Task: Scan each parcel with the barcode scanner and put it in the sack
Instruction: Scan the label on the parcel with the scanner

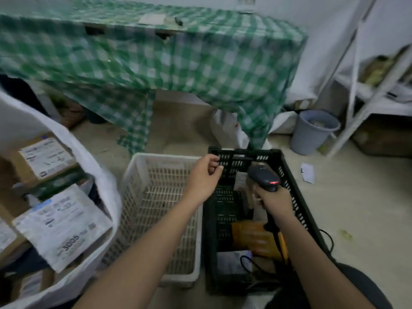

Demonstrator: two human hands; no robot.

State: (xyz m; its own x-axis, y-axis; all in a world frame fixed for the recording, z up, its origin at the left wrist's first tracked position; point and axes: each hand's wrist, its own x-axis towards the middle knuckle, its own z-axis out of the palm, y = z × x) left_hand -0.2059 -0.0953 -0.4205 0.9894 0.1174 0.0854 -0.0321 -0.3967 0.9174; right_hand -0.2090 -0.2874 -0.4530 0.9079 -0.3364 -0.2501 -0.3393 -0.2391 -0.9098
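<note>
My right hand (pixel 275 202) grips the black barcode scanner (pixel 264 176) over the black crate (pixel 296 197); its red light glows. In the crate lie an orange parcel (pixel 254 238), a white parcel (pixel 230 262) and a small labelled parcel (pixel 242 181) under the scanner. My left hand (pixel 204 178) hovers at the crate's far left corner with its fingers loosely curled and nothing visible in them. The white sack (pixel 104 179) stands open at the left, holding a white labelled parcel (pixel 63 224) and a brown labelled box (pixel 45 160).
A white plastic basket (pixel 138 175) sits between sack and crate. Behind stands a table under a green checked cloth (pixel 178 63). A grey bucket (pixel 312 132) and white shelving (pixel 365 103) are at the right. A paper scrap (pixel 308 172) lies on the floor.
</note>
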